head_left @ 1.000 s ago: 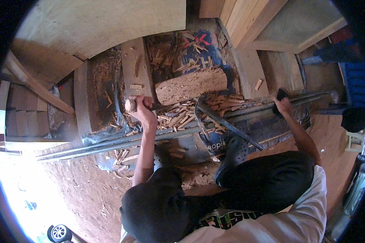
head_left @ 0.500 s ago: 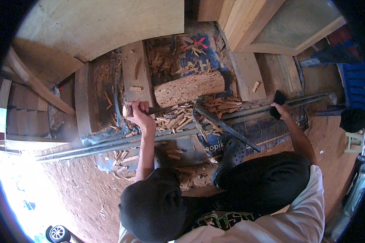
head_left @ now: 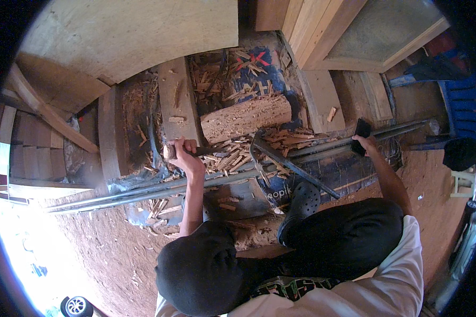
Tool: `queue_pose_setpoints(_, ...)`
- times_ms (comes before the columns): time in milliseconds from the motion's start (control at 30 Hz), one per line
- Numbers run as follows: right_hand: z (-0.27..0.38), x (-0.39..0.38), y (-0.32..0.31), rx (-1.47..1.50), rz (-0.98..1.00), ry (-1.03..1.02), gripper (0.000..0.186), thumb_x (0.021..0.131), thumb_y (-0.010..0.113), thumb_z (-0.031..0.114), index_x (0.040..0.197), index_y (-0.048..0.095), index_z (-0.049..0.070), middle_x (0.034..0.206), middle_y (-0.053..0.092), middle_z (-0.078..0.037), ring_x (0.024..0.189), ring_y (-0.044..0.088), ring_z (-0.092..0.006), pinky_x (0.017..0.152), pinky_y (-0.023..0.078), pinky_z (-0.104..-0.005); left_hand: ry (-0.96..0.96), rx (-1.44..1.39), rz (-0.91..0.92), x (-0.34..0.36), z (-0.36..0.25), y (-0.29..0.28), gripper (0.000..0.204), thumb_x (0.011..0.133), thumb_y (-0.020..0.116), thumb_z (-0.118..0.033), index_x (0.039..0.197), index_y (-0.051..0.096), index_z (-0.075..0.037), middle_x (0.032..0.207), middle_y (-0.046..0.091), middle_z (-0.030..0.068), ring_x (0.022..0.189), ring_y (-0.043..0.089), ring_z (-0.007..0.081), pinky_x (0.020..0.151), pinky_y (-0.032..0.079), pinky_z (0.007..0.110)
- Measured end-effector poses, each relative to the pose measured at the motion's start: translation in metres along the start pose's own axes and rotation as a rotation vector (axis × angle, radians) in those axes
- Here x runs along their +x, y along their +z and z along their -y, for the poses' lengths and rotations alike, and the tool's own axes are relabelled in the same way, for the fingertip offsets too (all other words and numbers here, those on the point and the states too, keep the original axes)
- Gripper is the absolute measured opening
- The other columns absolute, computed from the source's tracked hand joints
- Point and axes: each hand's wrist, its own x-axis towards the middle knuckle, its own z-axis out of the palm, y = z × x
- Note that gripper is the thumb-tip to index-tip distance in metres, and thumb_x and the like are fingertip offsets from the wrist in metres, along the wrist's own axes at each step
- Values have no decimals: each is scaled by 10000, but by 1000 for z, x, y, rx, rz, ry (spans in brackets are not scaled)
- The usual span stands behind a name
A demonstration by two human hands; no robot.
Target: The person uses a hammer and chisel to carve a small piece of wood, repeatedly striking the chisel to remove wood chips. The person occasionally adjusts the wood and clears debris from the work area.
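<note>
My left hand (head_left: 185, 157) is closed round a wooden-handled tool (head_left: 169, 152), whose pale butt points left. Its dark shaft (head_left: 205, 151) runs right, over the wood chips beside a log (head_left: 246, 117). The rough, pale log lies across the work spot, its bark stripped. Off to the right, my right hand (head_left: 366, 145) grips a black rectangular object (head_left: 361, 136), held above some metal pipes. Between the hands rests a long dark tool (head_left: 296, 169) with a bent head, which neither hand touches.
Split wood chips (head_left: 232, 158) lie thickly around the log. Metal pipes (head_left: 116, 193) cross in front. Thick planks (head_left: 177, 100) flank the log, and a large board (head_left: 137, 37) stands behind. At the right is a blue plastic chair (head_left: 463, 108). My shoe (head_left: 304, 201) is close to the bent-headed tool.
My left hand and the wooden-handled tool have shifted slightly nearer to me. My right hand has moved very little, still gripping the black object. The log stays in place.
</note>
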Motion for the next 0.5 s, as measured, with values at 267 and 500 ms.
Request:
queue_pose_setpoints(267,2,-4,3,4,2,-35,888,543,763,485,1185,449,-42,1138,519,-204,980,552,-313,726,485,-435,-4,5,-12,2,2,-6,246,776,518,39,646,358,-96,553,341,-14,482,335,86,425,285,240)
queue_pose_setpoints(500,-1,4,3,-16,15,-32,885,551,771,470,1197,436,-34,1143,518,-199,981,552,-312,725,488,-439,-10,-17,-28,-1,1,-6,254,780,527,35,643,358,-98,548,338,-21,475,333,86,424,280,245)
